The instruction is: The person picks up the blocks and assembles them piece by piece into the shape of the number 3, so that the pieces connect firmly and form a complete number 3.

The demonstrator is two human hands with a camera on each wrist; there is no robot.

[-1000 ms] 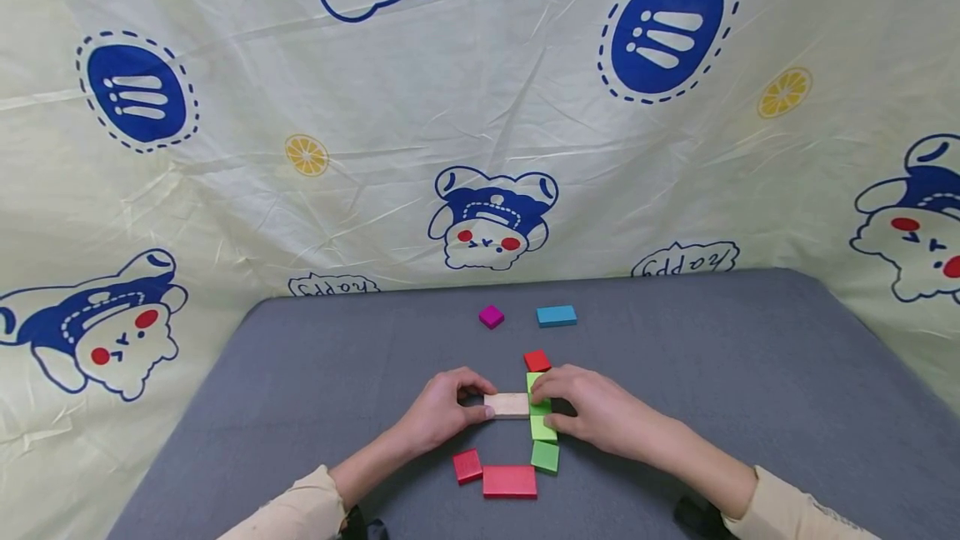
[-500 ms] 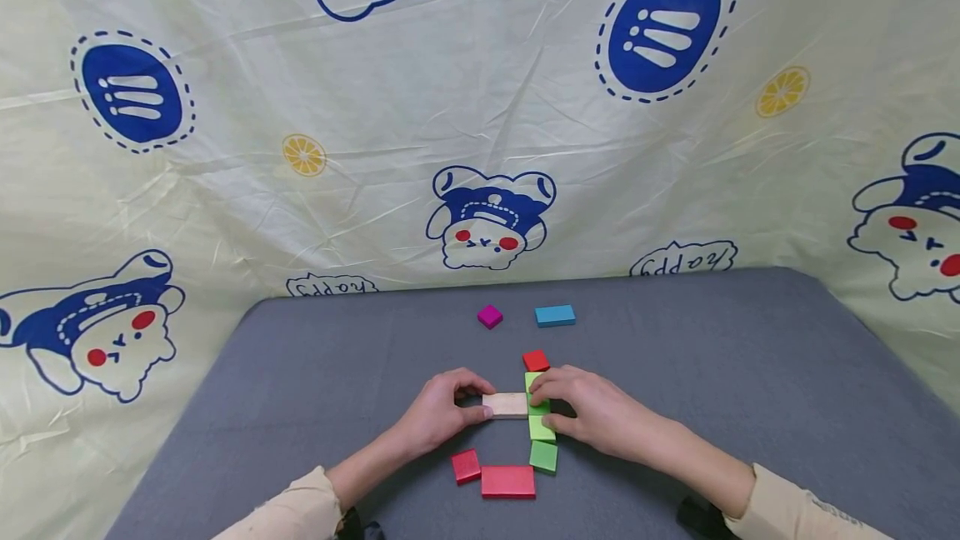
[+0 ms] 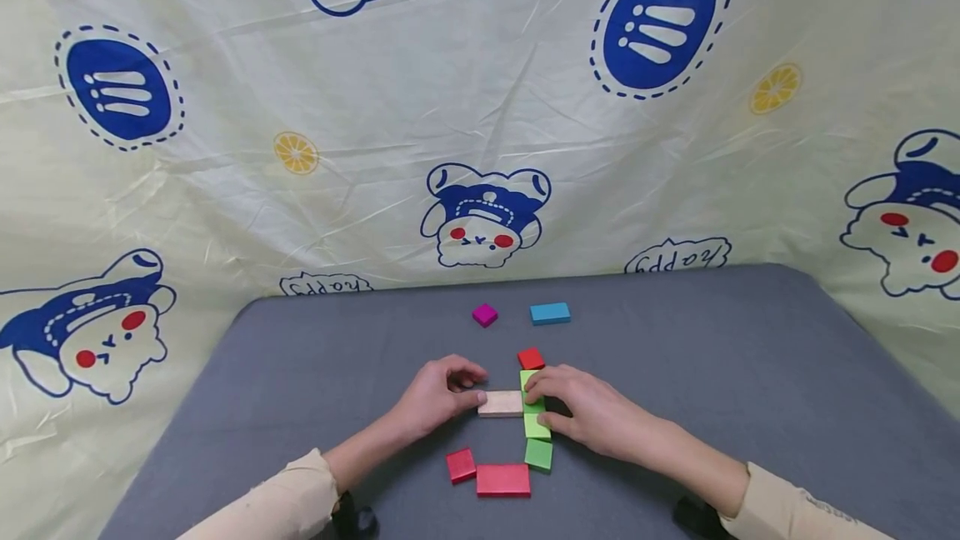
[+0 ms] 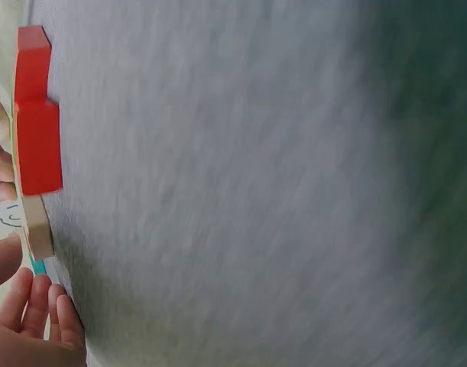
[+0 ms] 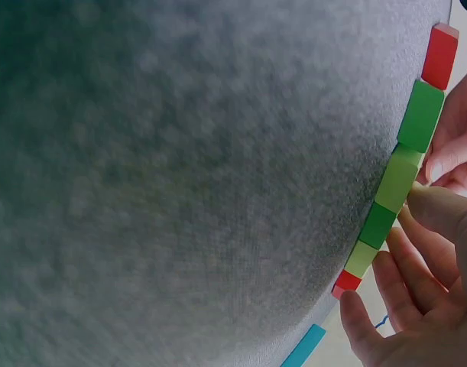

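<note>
A pale wooden block [image 3: 500, 404] lies crosswise, its right end meeting a column of light green [image 3: 537, 427] and darker green blocks. My left hand [image 3: 441, 390] is at its left end, thumb by the corner and fingers spread apart from it. In the left wrist view, those fingers are loosely bent near the wooden block [image 4: 38, 228]. My right hand [image 3: 588, 407] reaches over the column from the right, index finger curled over the upper green blocks and thumb at the lower light green one. In the right wrist view, the thumb touches the light green block [image 5: 398, 177].
A red block [image 3: 531, 358] tops the column; a green block [image 3: 538, 455] sits slightly turned at its foot. Nearer lie a long red block [image 3: 503, 481] and a small red block [image 3: 461, 466]. Magenta [image 3: 485, 315] and blue [image 3: 551, 313] blocks stand farther back on the grey table [image 3: 337, 357].
My left fingers have loosened from the wooden block and lifted away, while the thumb stays by its end. My right hand keeps its place on the column. The view has shifted slightly.
</note>
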